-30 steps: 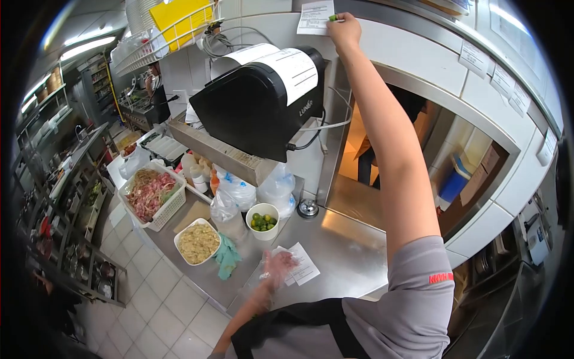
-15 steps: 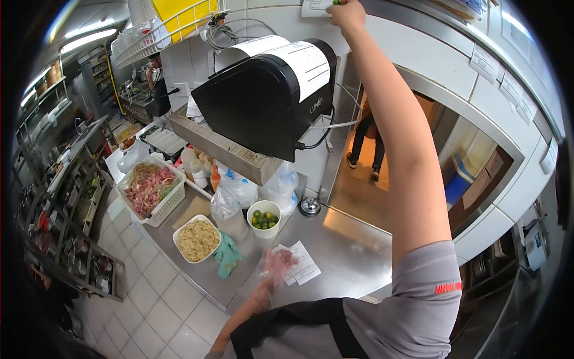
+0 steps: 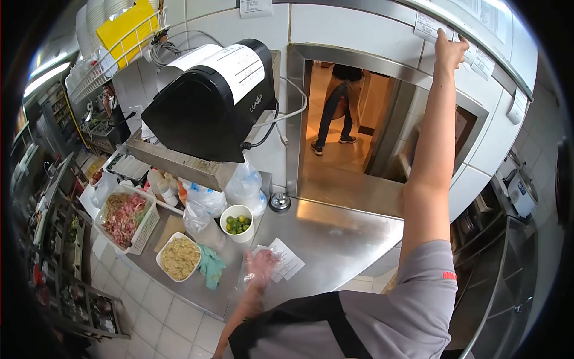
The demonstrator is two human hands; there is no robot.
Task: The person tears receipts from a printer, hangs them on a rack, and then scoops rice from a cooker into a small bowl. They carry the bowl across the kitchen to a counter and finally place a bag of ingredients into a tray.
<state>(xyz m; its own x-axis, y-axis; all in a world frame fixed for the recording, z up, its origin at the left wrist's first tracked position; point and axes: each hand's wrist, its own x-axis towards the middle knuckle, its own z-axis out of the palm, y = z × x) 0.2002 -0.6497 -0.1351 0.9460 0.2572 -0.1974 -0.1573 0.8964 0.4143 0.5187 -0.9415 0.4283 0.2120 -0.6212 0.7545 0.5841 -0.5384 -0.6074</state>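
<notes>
My right hand (image 3: 449,52) is raised at the upper right, its fingers apart, beside a paper slip (image 3: 428,26) on the rail above the hatch. No held object shows in it. Down on the steel counter (image 3: 323,251), my left hand (image 3: 262,267) wears a clear plastic glove and lies with spread fingers on the left edge of printed slips (image 3: 287,259). Just behind it stands a white tub of green citrus fruits (image 3: 238,224). A teal cloth (image 3: 210,265) lies left of the hand, against a white container of pale chopped food (image 3: 180,258).
A black printer (image 3: 209,102) sits on a steel shelf (image 3: 179,163) above the counter. Left stands a white basket (image 3: 145,230) of pink and green food. A bell (image 3: 279,201) is near the hatch, and a person's legs (image 3: 335,116) show beyond it.
My right hand has moved right along the wall to the slips at the rail. The view has turned right. My left hand stays by the counter slips.
</notes>
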